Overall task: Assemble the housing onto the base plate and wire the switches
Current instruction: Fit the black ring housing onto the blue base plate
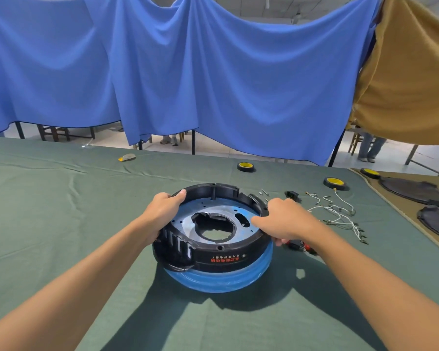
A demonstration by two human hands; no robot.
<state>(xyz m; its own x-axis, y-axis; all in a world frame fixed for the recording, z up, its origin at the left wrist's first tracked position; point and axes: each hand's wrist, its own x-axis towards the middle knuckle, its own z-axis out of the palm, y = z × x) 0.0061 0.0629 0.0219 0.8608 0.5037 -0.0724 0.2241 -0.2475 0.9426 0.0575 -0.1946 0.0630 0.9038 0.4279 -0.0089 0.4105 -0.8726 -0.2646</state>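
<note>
A black ring-shaped housing (228, 257) with red lettering on its front sits on a round base plate (221, 282) wrapped in blue film, in the middle of the table. My left hand (162, 211) grips the housing's left rim, thumb over the top edge. My right hand (287, 219) holds the right rim, thumb reaching inward over the plate's flat face (188, 224) and fingers curled down outside. White wires (340, 214) with terminals lie to the right. Small red-and-black switches (302, 245) lie just behind my right wrist, partly hidden.
Three black tape rolls with yellow cores (246, 167) (335, 183) (370, 173) lie at the back right. A black socket part (292, 195) and small screws (264, 192) sit behind the housing. Dark round covers (416, 192) rest on a brown cloth at right. Green cloth (61, 224) covers the table.
</note>
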